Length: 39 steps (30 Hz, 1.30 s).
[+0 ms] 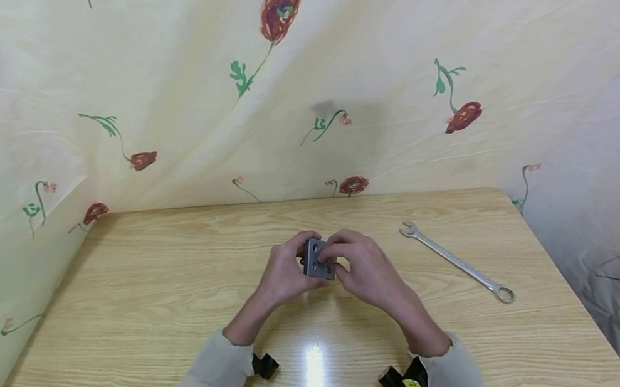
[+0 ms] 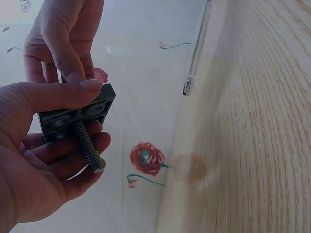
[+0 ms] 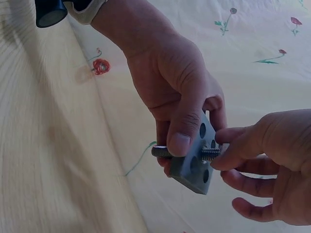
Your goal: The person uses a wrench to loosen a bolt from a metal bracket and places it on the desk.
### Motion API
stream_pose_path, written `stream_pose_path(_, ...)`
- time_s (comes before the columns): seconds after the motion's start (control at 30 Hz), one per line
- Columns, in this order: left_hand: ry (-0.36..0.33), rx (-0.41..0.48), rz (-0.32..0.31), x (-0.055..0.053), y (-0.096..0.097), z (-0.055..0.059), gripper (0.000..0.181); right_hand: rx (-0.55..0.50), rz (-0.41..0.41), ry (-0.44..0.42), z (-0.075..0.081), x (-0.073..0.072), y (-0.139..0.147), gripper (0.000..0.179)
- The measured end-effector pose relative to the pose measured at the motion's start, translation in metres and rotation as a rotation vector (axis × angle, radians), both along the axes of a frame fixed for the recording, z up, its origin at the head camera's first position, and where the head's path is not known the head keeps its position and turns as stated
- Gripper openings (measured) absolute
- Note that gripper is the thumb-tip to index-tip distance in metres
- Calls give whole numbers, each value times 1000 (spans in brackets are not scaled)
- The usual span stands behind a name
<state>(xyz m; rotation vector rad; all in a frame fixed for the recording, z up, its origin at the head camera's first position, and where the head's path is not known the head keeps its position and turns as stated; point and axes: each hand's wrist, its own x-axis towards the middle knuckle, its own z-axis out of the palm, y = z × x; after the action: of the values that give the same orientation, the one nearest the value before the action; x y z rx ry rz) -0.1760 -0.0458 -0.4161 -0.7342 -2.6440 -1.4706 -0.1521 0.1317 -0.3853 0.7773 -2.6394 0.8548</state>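
My left hand [image 1: 286,273] grips a small dark grey rectangular block [image 1: 314,261] with several round holes, holding it above the table. Its thumb presses one face while the fingers curl behind. A threaded rod [image 2: 88,146] passes through the block, and a long stretch of it sticks out on the left palm's side. On the opposite face, thumb and index finger of my right hand [image 1: 367,268] pinch the shorter threaded end, seen in the right wrist view beside the block [image 3: 192,175]. The right hand's other fingers are loosely bent.
A combination wrench [image 1: 455,259] lies slanted on the wooden table [image 1: 180,257], right of the hands. Flowered cloth [image 1: 196,136] hangs behind the table and along both sides. Black wrist cameras are strapped at both sleeves.
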Motion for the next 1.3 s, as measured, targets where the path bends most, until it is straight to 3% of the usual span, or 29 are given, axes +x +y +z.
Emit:
stream_pose_path(0.1,-1,4,2,0,0,0,69,-8,-14,-62,2,0,2,31)
stream_pose_path(0.27,-16,4,9,0,1,1,69,-22,-137,-209,4,-1,2,43)
stream_pose_path(0.47,-23,-4,18,1,0,2,69,19,-196,-291,3,-1,1,30)
stream_pose_path(0.77,33,-5,15,-1,1,0,70,-2,-143,-149,1,-2,-2,17)
stream_pose_path(1.3,-4,3,10,1,0,2,69,15,22,90,1,-2,0,22)
